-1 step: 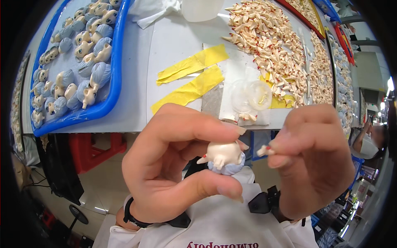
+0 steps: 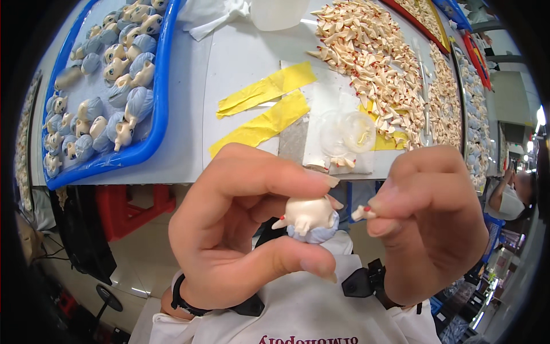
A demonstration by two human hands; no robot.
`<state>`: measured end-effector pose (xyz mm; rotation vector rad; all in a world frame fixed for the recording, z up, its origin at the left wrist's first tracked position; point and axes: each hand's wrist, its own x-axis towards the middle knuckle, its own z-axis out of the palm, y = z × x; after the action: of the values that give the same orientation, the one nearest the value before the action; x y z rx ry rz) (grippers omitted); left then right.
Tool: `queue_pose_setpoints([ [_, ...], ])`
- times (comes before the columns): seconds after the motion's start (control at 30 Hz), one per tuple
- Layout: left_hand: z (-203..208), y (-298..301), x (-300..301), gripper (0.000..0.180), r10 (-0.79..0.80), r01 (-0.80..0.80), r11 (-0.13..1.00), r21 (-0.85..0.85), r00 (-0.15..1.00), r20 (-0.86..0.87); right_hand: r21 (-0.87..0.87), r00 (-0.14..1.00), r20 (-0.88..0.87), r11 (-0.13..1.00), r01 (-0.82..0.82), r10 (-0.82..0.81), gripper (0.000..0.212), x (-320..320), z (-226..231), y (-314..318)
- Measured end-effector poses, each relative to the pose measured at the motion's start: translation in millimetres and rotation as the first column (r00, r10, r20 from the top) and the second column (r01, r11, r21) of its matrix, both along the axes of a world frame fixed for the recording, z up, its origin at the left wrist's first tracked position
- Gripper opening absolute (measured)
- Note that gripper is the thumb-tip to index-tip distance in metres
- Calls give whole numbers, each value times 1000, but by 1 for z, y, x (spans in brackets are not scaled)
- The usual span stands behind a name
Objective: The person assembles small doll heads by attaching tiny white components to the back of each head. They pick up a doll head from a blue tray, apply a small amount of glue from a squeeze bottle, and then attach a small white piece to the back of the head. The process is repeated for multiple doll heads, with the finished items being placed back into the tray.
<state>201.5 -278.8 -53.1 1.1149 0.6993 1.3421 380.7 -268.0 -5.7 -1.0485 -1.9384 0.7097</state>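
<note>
My left hand (image 2: 240,229) is closed round a small doll head (image 2: 309,213), gripped between thumb and fingers. The head is cream with blue-grey hair along its lower side. A pointed cream piece with a touch of red sticks out of its left side, and a short stub projects toward me. Just right of the head, my right hand (image 2: 432,223) pinches a small cream ear-like piece (image 2: 361,212) with a red mark between thumb and forefinger. A gap separates this piece from the head.
A blue tray (image 2: 157,135) of similar doll heads stands at the left. Loose ear-like pieces (image 2: 372,51) form a large heap at the right. Yellow tape strips (image 2: 260,123) and a clear round dish (image 2: 358,133) lie between. Below the table's edge is a red stool (image 2: 123,212).
My right hand has shifted slightly left, bringing the ear-like piece a little closer to the doll head. My left hand has stayed almost still. A blur shows over the tray's left side.
</note>
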Motion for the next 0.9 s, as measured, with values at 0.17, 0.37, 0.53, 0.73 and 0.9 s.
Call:
queue_pose_setpoints([
  [0.17,4,-5,3,60,59,-59,997,-48,998,2,-70,998,-60,997,31,-35,16,-20,3,-4],
  [0.37,-5,-8,-12,59,14,-2,996,92,991,-133,-44,1000,-17,999,-16,15,24,-18,5,-3],
  [0.53,-8,-2,-15,57,89,-20,970,241,955,-283,-92,997,-75,996,-2,-5,25,-17,1,-4],
  [0.73,9,16,-6,50,312,92,769,632,810,-497,-541,953,-302,824,-168,-3,58,-14,16,-6],
  [0.9,21,19,-12,61,538,10,763,647,546,-642,-394,947,-65,880,267,-316,27,47,21,0],
])
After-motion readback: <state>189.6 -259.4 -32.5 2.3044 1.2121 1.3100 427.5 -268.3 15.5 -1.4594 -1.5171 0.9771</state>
